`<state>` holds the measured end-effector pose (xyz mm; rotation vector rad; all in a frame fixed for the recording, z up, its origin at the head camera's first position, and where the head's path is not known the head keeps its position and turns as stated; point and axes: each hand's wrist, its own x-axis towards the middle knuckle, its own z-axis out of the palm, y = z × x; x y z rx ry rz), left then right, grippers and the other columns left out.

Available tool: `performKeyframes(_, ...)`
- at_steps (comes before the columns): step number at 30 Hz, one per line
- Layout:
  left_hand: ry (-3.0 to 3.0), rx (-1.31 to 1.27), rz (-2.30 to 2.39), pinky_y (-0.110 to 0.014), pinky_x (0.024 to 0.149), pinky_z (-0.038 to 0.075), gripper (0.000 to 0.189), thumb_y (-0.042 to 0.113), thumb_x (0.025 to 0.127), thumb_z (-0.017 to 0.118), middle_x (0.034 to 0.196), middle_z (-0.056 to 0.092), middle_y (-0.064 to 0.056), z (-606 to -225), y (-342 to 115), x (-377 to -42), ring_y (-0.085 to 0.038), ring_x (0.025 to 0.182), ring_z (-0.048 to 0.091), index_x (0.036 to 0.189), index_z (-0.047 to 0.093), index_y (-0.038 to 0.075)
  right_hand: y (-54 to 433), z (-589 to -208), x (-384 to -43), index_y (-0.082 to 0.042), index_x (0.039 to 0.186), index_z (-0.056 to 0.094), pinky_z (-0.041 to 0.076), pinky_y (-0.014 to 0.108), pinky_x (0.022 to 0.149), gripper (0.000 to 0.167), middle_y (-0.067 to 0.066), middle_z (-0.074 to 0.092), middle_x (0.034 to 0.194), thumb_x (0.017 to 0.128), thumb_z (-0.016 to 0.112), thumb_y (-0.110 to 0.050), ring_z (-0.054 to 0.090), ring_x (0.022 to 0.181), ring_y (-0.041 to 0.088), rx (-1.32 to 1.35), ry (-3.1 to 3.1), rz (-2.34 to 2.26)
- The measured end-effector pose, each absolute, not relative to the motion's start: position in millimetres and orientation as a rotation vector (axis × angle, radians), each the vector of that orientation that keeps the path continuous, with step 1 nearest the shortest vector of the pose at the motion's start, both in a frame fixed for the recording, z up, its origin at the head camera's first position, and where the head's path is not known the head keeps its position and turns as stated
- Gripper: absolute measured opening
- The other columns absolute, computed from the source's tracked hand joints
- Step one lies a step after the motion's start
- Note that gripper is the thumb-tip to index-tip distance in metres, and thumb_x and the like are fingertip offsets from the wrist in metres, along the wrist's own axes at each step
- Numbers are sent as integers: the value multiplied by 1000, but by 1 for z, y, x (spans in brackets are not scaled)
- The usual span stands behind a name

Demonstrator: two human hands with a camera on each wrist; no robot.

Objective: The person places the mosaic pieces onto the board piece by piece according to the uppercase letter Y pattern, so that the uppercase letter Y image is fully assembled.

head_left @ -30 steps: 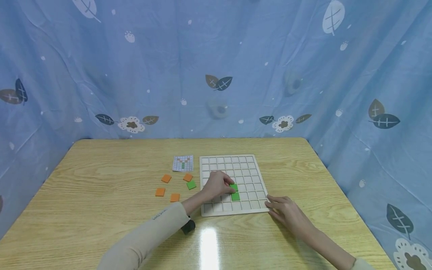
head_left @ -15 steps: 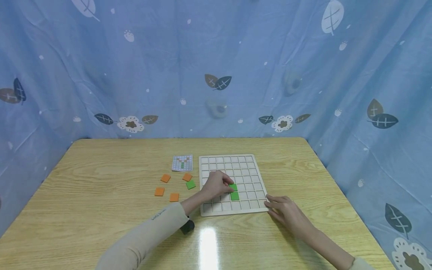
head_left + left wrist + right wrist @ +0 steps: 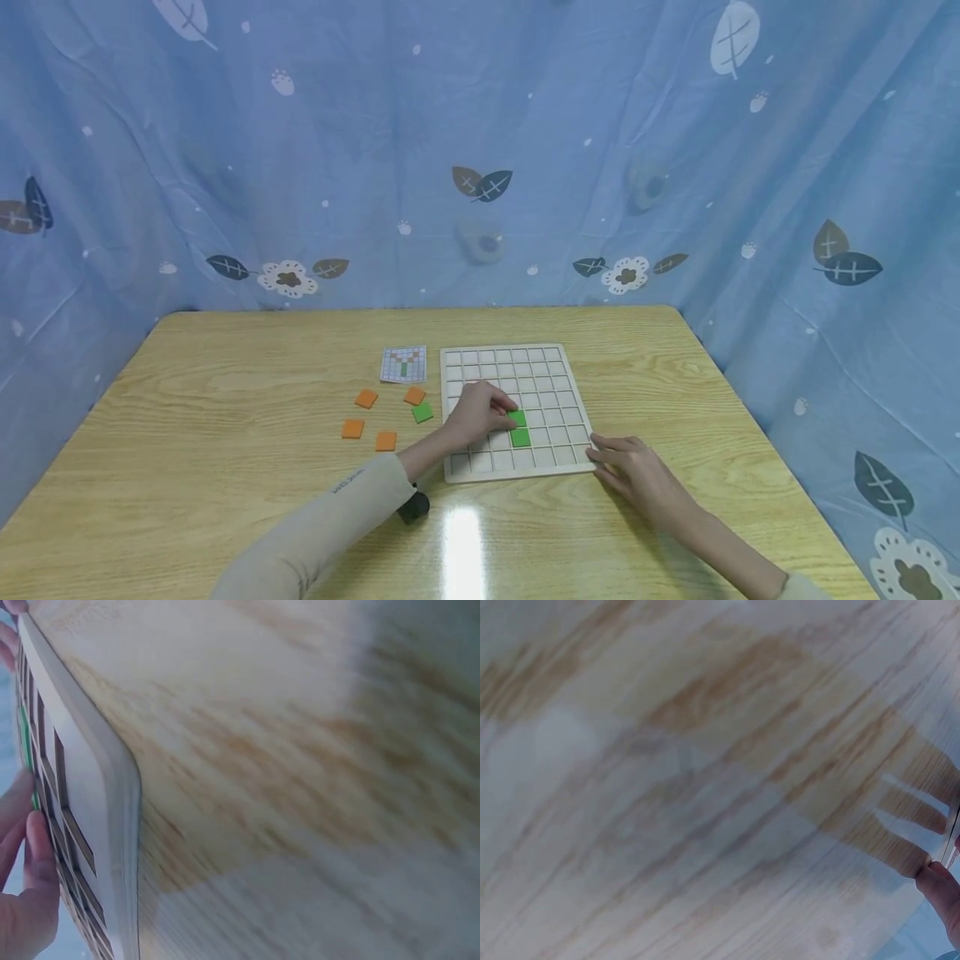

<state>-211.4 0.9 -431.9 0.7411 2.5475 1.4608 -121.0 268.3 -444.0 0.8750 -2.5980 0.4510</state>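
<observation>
My left hand (image 3: 477, 414) reaches over the white grid board (image 3: 555, 400) and pinches a green square tile (image 3: 517, 417) between thumb and fingers, low at a cell near the board's middle. Directly in front of it, a second green tile (image 3: 521, 437) lies in the adjoining cell. The left wrist view shows the thumb and fingertips (image 3: 37, 825) right at the board's surface, with a sliver of green beside them. At the board's front right corner, my right hand (image 3: 637, 475) touches the edge with extended fingers; only its thumb and a fingertip show in the right wrist view.
Left of the board lie several orange tiles (image 3: 386, 441) and a loose green tile (image 3: 422, 412). Behind them is a small pattern card (image 3: 403, 364) with a coloured grid. A blue leaf-print curtain (image 3: 375, 150) surrounds the wooden table (image 3: 225, 400) at its back and sides.
Both hands keep their places on the board, and the tiles stay where they are. The head view has shifted very slightly.
</observation>
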Motion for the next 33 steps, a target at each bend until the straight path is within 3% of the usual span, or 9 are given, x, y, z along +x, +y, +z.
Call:
performKeyframes(15,2511,725,1507,-14,61,50,16,-5,73,79,79,70,-14,-434,-3,-215,-20,70,67,88,74,-7,269,-443,-121,-1,99,75,56,38,72,29,18,68,112,71,81,-2,66,89,27,877,-2594,455)
performKeyframes(23,2532,745,1485,-15,62,50,16,-3,74,79,79,71,-13,-434,-3,-215,-13,67,64,88,74,-6,269,-443,-121,-1,100,75,56,38,71,29,18,68,112,71,82,-2,66,89,28,875,-2593,455)
performKeyframes(27,2539,764,1507,-16,64,52,15,-2,76,78,84,71,-15,-433,-9,-213,-17,71,66,89,73,-7,269,-444,-122,0,100,74,55,44,76,30,19,67,112,71,81,-2,66,90,28,886,-2586,458)
performKeyframes(33,2558,706,1553,-19,67,53,11,-4,78,75,85,71,-14,-430,-23,-209,-18,73,67,89,73,-6,269,-444,-122,0,100,74,56,40,72,30,19,68,111,71,81,-2,66,90,28,887,-2585,453)
